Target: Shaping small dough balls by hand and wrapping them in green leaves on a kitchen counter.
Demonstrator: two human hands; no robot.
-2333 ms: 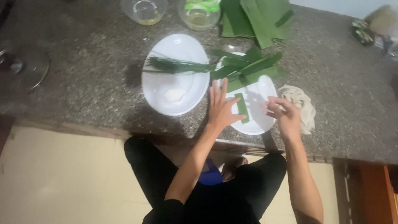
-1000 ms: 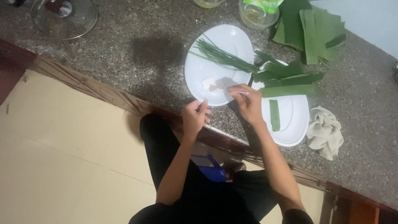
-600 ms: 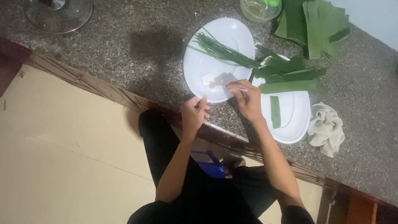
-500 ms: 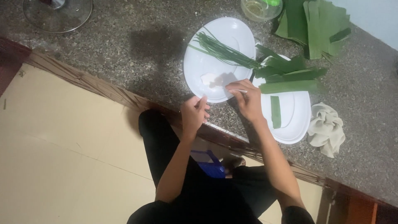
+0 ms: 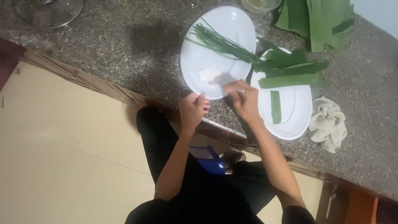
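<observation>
From the head camera we look down on a speckled stone counter (image 5: pixel 124 45) carrying two white oval plates. The left plate (image 5: pixel 232 25) holds a bundle of thin green stalks (image 5: pixel 219 43) lying slantwise across it and a small white lump (image 5: pixel 207 74) near its close rim. The right plate (image 5: pixel 296 118) holds one short green leaf strip (image 5: pixel 275 107) lying flat, with several longer leaf strips (image 5: pixel 290 70) stacked across its far edge. Our right hand (image 5: pixel 244 99) rests over the near rim of the left plate, just beside the white lump, fingers bent downward; we cannot tell whether it grips anything. Our left hand (image 5: pixel 192 110) hovers at the counter's edge, fingers curled in loosely with the thumb up, and we cannot make out anything in it. A crumpled pale cloth (image 5: pixel 329 122) lies just right of the right plate. Folded broad green leaves (image 5: pixel 315 18) sit at the far side, beside a glass bowl (image 5: pixel 259 4). A glass lid (image 5: pixel 45 12) lies far left.
</observation>
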